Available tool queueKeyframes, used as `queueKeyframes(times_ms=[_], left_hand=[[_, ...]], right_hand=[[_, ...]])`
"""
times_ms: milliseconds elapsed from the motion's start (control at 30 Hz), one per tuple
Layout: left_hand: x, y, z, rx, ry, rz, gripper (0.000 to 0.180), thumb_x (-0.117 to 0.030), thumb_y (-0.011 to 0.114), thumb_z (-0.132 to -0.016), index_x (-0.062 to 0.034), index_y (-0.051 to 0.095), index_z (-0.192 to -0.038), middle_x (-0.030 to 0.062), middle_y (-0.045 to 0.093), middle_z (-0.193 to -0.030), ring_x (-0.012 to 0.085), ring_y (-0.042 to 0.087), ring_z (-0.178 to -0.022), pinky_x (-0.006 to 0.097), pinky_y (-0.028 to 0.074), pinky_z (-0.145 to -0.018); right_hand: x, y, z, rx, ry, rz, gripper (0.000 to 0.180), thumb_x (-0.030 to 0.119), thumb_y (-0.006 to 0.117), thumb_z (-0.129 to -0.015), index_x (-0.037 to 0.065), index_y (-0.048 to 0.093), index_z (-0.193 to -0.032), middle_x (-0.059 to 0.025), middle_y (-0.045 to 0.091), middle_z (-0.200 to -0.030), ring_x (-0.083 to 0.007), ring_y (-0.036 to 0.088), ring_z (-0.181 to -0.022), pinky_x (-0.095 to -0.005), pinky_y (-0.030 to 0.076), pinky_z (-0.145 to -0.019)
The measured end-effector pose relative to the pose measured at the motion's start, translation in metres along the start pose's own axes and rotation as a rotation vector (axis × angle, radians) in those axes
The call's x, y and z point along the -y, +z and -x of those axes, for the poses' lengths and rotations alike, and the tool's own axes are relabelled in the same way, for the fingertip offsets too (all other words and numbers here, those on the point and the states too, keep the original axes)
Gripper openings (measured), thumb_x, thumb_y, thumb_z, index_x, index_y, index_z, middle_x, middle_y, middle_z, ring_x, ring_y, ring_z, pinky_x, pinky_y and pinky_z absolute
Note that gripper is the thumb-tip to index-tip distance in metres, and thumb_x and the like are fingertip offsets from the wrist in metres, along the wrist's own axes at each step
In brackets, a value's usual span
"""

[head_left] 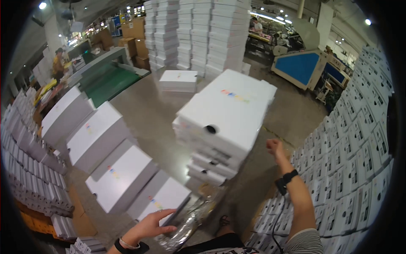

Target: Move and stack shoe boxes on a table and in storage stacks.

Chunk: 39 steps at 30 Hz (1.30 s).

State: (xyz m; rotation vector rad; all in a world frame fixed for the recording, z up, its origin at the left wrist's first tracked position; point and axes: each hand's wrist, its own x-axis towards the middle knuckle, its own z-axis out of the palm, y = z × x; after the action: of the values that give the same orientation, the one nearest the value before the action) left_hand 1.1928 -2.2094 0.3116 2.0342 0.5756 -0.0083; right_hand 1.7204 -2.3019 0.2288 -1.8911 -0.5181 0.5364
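Observation:
My left hand (pixel 153 224), with a bracelet and a dark band at the wrist, is at the bottom centre, its fingers stretched out and apart. Its fingertips lie over the near edge of a white shoebox (pixel 163 192) with a coloured print on the lid; I cannot tell whether they touch it. Beside that hand, crumpled clear plastic wrap (pixel 179 230) catches the light. My right hand (pixel 275 149) has curled fingers with nothing visible in them. It hovers right of a tall stack topped by a large white box (pixel 230 106), apart from it. A dark strap and small device circle the right wrist.
Box stacks form walls on the right (pixel 338 169), far left (pixel 31 169) and back (pixel 203 34). More white boxes (pixel 97 131) line my left. A green conveyor belt (pixel 110 84), a blue-panelled machine (pixel 298 67) and brown cartons (pixel 134 29) stand farther off. People work in the distance.

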Motion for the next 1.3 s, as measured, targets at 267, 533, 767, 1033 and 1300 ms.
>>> queueKeyframes(times_ms=[267, 533, 767, 1033, 1300], left_hand=[[-0.021, 0.096, -0.095, 0.099, -0.357, 0.177, 0.064, -0.033, 0.067, -0.073, -0.0062, 0.041, -0.124, 0.0177, 0.053, -0.113, 0.0258, 0.049, -0.108, 0.032, 0.04, -0.088], [0.016, 0.127, -0.216, 0.104, -0.451, 0.381, 0.056, -0.02, 0.062, -0.078, -0.0009, 0.038, -0.125, 0.0164, 0.05, -0.117, 0.0209, 0.053, -0.096, 0.033, 0.044, -0.081], [0.009, 0.114, -0.281, -0.138, -0.576, 0.52, 0.055, -0.019, 0.061, -0.078, -0.0009, 0.038, -0.125, 0.0161, 0.05, -0.116, 0.0209, 0.053, -0.096, 0.033, 0.044, -0.081], [-0.03, 0.152, -0.377, -0.405, -0.729, 0.745, 0.054, -0.018, 0.06, -0.079, -0.001, 0.038, -0.125, 0.0159, 0.05, -0.115, 0.0208, 0.053, -0.096, 0.033, 0.043, -0.081], [-0.127, 0.208, -0.52, -0.718, -0.88, 0.97, 0.053, -0.016, 0.06, -0.079, -0.001, 0.038, -0.125, 0.0156, 0.051, -0.115, 0.0207, 0.054, -0.096, 0.032, 0.043, -0.081]], right_hand=[[0.008, 0.022, -0.131, 0.132, -0.131, -0.034, 0.021, 0.022, 0.06, -0.077, 0.001, 0.058, -0.075, -0.0015, 0.052, -0.063, -0.0105, 0.046, -0.057, -0.0272, 0.039, -0.052], [0.013, 0.094, -0.264, 0.281, -0.278, 0.17, 0.032, 0.033, 0.064, -0.068, 0.003, 0.06, -0.076, -0.0082, 0.059, -0.07, -0.0172, 0.055, -0.065, -0.0301, 0.043, -0.058], [0.05, 0.203, -0.306, 0.929, 0.201, 0.077, 0.07, 0.046, 0.062, -0.072, -0.001, 0.04, -0.119, -0.0194, 0.042, -0.118, -0.0251, 0.058, -0.077, -0.0317, 0.052, -0.058], [0.005, 0.287, -0.318, 1.056, 0.584, -0.28, 0.069, 0.038, 0.07, -0.067, 0.001, 0.04, -0.117, -0.0165, 0.047, -0.109, -0.031, 0.054, -0.087, -0.0388, 0.051, -0.06], [0.015, 0.284, -0.464, 0.914, 0.387, -0.4, 0.04, 0.029, 0.069, -0.069, -0.003, 0.055, -0.089, -0.0074, 0.056, -0.072, -0.0171, 0.055, -0.057, -0.0282, 0.045, -0.047]])
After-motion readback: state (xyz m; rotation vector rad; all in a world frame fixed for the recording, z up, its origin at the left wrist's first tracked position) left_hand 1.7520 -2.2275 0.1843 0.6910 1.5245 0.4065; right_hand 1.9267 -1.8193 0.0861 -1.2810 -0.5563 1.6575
